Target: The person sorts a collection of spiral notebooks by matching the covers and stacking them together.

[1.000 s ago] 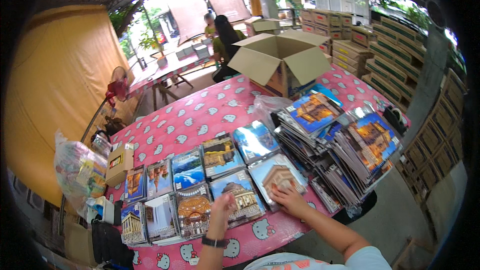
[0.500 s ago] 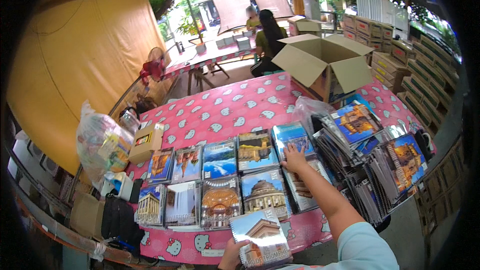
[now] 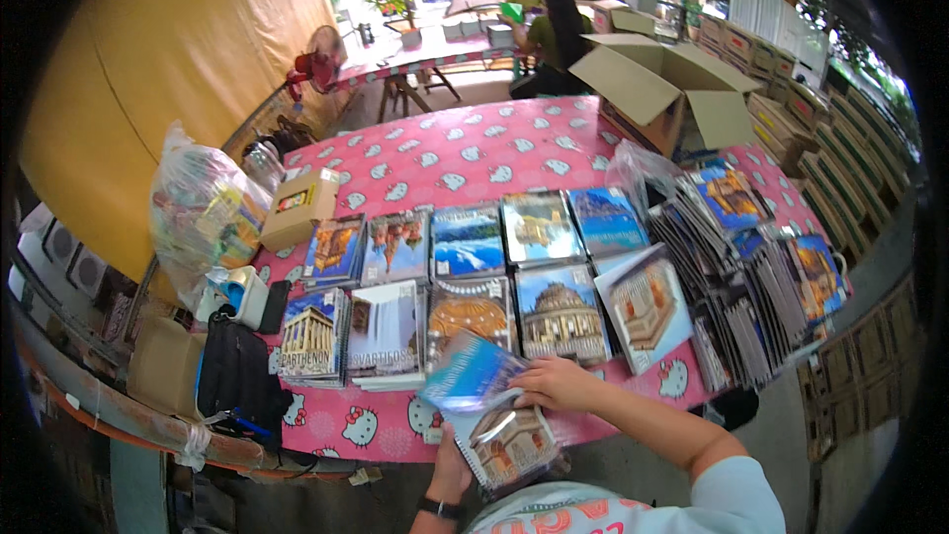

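Two spiral notebooks are in my hands in the head view, and I think the blue-covered notebook (image 3: 476, 368) is the likelier to slip: it is tilted, glossy, and held only near its right end. Its wire binding might also snag on the arch-covered notebook (image 3: 509, 443) where they overlap. That lower one reaches past the near edge of the pink tablecloth (image 3: 435, 163), so a weak hold could let it fall towards me.

My left hand (image 3: 452, 463) is clamped on the arch-covered notebook's left edge, though its fingers underneath are hidden. My right hand (image 3: 559, 384) pinches the blue-covered notebook, which extends leftward from my fingertips, above the other's top edge; whether the covers touch, I cannot tell.
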`<state>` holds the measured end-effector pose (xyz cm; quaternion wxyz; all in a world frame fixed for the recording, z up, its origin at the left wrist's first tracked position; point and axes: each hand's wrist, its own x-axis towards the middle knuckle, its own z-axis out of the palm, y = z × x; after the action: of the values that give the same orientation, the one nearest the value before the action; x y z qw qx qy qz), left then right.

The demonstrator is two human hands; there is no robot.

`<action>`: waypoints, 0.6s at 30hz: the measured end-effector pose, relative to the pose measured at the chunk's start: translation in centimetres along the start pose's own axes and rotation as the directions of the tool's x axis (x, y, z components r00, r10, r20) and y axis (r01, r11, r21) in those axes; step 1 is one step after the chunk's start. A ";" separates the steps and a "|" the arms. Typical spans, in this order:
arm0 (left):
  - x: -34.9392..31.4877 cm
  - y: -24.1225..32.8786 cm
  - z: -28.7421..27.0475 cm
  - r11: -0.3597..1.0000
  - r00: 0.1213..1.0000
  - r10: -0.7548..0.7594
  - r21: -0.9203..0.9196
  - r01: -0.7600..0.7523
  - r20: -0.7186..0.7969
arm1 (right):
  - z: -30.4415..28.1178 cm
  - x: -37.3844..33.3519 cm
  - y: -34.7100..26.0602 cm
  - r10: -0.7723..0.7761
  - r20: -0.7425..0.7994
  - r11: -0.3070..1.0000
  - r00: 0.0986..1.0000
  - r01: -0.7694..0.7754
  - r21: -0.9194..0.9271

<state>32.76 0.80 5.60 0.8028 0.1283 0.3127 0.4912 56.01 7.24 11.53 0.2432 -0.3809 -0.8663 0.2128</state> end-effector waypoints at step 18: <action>-2.4 2.4 -10.5 0.917 0.989 0.040 0.397 0.020 -0.141 | -2.2 -4.7 8.6 0.591 -0.341 0.688 0.731 -0.678 -0.260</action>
<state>23.72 -1.18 -0.42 0.7323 0.2538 0.4634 0.4296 64.82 9.35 7.29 0.1765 -0.7189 -0.6684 0.0725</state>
